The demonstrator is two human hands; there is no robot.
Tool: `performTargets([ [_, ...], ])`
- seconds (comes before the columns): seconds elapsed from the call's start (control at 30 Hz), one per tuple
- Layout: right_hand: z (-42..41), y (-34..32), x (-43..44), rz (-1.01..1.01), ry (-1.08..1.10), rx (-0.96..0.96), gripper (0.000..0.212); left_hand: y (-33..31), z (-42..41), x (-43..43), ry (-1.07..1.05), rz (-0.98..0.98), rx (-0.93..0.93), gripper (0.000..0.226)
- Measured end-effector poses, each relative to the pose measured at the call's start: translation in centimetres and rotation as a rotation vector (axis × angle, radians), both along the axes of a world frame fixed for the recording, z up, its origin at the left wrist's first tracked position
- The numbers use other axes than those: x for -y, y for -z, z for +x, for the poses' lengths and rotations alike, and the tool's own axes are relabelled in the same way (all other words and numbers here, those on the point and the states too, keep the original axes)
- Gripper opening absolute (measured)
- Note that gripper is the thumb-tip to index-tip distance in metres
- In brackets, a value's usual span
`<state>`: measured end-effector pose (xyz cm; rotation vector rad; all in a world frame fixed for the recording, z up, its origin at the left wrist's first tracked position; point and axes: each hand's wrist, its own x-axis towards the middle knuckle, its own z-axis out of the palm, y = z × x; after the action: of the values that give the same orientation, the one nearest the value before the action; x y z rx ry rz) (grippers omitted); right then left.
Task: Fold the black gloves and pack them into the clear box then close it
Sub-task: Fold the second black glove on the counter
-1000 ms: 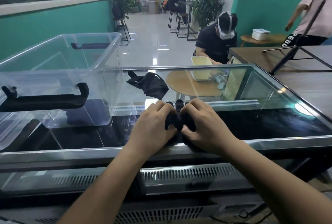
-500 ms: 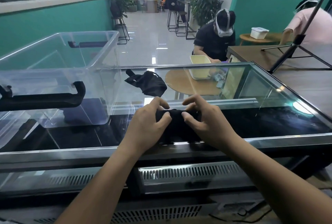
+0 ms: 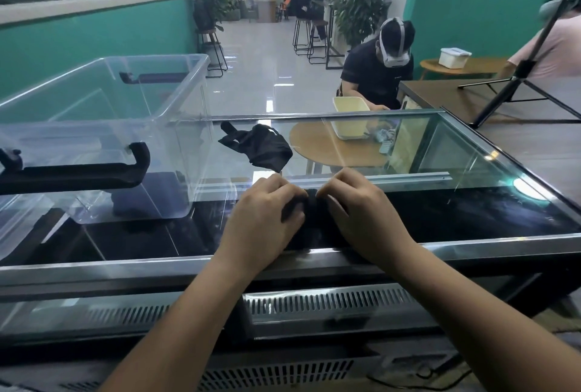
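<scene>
Head view, crumpled glove (image 3: pixel 256 148) on glass (image 3: pixel 424 155) (untouched), clear box (image 3: pixel 176 152) beside it

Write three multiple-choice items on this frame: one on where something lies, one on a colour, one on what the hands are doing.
1. Where is the loose glove?
A) on the floor
B) on the glass top, right of the clear box
C) on a stool

2. What colour is the box's near handle?
A) white
B) red
C) black

3. How do the left hand and right hand stand to the near glove?
A) both grip it
B) only one touches it
C) neither touches it

Answers:
1 B: it lies on the glass beyond the hands, beside the box wall.
2 C: the handle shows black against the clear plastic.
3 A: fingers of both hands curl onto the dark cloth between them.
</scene>
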<state>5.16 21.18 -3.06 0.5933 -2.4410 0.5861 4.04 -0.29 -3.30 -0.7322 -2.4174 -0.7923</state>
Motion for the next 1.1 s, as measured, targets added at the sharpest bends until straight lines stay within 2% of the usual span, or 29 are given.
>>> performTargets([
  [0.17, 0.6, -0.4, 0.3, 0.008, -0.056, 0.102, 0.015, 0.0, 0.2, 0.3, 0.027, -0.037, 0.078, 0.036],
  [0.27, 0.6, -0.5, 0.4, 0.018, -0.052, 0.138, 0.022, -0.1, 0.2, 0.3, 0.013, -0.036, 0.079, 0.038],
  [0.5, 0.4, -0.7, 0.5, 0.05, -0.027, 0.134, 0.02, -0.4, 0.1, 0.3, 0.012, -0.052, 0.067, 0.042],
  [0.63, 0.4, -1.3, 0.7, 0.105, -0.049, 0.138, 0.033, -0.9, -0.3, 0.4, 0.045, -0.068, 0.063, 0.04],
  [0.73, 0.3, -1.9, 0.7, 0.126, -0.064, 0.125, 0.021, -1.8, -0.7, 0.7, 0.073, -0.08, 0.05, 0.038],
  [0.8, -0.1, -2.7, 0.7, 0.137, -0.066, 0.106, 0.015, -2.9, -1.1, 0.8, 0.082, -0.096, 0.021, 0.035],
  [0.87, -0.6, -4.4, 1.0, 0.133, -0.07, 0.081, 0.019, -4.7, -1.6, 1.3, 0.089, -0.12, -0.024, 0.034],
  [1.1, -2.9, -14.1, 4.7, 0.112, -0.131, -0.114, 0.021, -14.7, -2.3, 5.3, 0.062, -0.144, -0.225, 0.025],
])
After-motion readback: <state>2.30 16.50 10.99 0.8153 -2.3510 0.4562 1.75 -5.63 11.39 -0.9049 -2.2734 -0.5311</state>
